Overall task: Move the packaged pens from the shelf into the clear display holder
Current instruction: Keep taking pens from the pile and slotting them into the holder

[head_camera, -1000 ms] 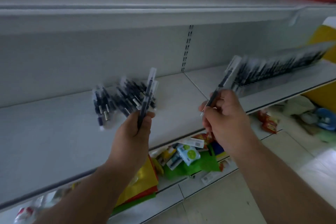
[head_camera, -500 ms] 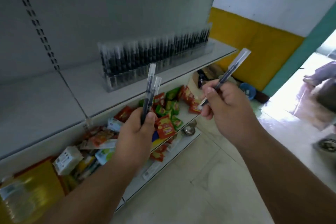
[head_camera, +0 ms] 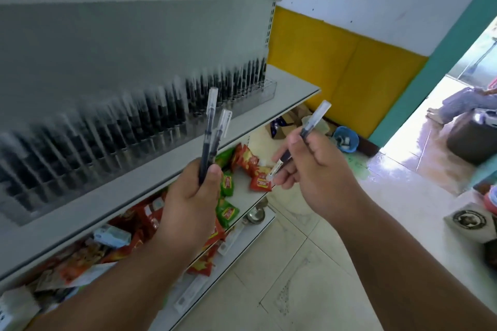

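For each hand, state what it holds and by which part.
Left hand grips two packaged pens by their lower ends. Right hand pinches one packaged pen near its middle.

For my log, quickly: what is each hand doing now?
Left hand: grips two packaged pens.
Right hand: pinches one packaged pen.

Grey metal shelving [head_camera: 150, 35] meets a yellow-and-white wall [head_camera: 336, 62]; pale tiled floor [head_camera: 309, 263] brightens toward a sunlit doorway [head_camera: 430, 115].
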A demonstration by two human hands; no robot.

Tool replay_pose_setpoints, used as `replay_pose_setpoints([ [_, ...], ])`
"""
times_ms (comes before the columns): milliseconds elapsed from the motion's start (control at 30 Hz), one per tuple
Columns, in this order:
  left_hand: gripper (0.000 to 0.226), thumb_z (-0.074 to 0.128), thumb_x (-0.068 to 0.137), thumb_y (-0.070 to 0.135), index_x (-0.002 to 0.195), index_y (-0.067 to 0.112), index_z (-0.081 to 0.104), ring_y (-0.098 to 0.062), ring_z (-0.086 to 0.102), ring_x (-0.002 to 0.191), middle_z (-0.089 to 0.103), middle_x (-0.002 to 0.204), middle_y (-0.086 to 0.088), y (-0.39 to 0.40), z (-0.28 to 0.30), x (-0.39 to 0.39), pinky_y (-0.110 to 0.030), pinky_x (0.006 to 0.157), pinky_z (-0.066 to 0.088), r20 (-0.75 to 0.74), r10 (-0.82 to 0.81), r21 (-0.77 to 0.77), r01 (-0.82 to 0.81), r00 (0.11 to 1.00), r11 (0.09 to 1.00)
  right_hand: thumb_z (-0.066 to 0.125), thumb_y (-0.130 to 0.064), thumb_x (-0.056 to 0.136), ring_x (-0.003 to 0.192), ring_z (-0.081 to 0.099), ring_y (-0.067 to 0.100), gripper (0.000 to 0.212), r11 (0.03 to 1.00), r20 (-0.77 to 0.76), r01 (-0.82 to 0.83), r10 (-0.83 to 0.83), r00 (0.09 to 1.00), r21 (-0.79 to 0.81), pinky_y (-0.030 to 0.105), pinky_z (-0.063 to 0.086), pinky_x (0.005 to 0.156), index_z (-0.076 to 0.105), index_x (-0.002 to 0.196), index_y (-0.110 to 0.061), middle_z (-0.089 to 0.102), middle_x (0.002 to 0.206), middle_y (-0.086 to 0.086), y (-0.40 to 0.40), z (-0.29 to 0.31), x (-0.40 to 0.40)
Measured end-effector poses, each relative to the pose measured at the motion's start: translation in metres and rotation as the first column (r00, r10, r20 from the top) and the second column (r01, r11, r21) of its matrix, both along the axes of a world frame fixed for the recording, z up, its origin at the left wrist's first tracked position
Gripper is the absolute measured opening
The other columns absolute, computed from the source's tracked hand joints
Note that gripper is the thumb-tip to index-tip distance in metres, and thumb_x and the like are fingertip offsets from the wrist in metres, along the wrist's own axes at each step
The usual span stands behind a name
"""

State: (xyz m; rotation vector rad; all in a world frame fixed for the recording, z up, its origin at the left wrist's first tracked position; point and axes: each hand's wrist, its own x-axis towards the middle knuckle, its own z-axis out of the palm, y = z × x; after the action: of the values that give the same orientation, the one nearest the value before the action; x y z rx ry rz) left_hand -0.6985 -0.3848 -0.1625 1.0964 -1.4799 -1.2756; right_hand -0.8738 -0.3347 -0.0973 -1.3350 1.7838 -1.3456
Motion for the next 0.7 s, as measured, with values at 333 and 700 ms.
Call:
replay_pose_setpoints([
  [333,0.028,0.046,0.103,0.023,0.077,0.011,0.046,-0.011,0.028,0.052,0.033,0.06,0.003,-0.066,-0.016,-0.084,-0.03,0.048,0.024,-0.141,0.163,0.109,-0.148,0.976,0.983,0.065,-0.028,0.091,0.076,0.068,0.013,0.014,0.988,-0.261,-0.01,-0.032,0.965,-0.155,0.048,0.057,0.07,0.053,0.095,-0.035,0.067,0.08,-0.008,-0.111,-0.02,-0.102],
  [700,0.026,0.052,0.089,0.037,0.074,0.017,0.044,-0.02,0.023,0.054,0.03,0.064,-0.004,-0.106,-0.022,-0.158,-0.041,0.052,0.016,-0.172,0.53,0.149,-0.51,0.831,0.847,0.051,-0.025,0.1,0.067,0.06,0.019,0.021,0.818,-0.509,-0.506,0.322,0.798,-0.276,0.028,0.045,0.059,0.057,0.092,-0.006,0.064,0.076,0.008,-0.277,0.012,-0.151],
])
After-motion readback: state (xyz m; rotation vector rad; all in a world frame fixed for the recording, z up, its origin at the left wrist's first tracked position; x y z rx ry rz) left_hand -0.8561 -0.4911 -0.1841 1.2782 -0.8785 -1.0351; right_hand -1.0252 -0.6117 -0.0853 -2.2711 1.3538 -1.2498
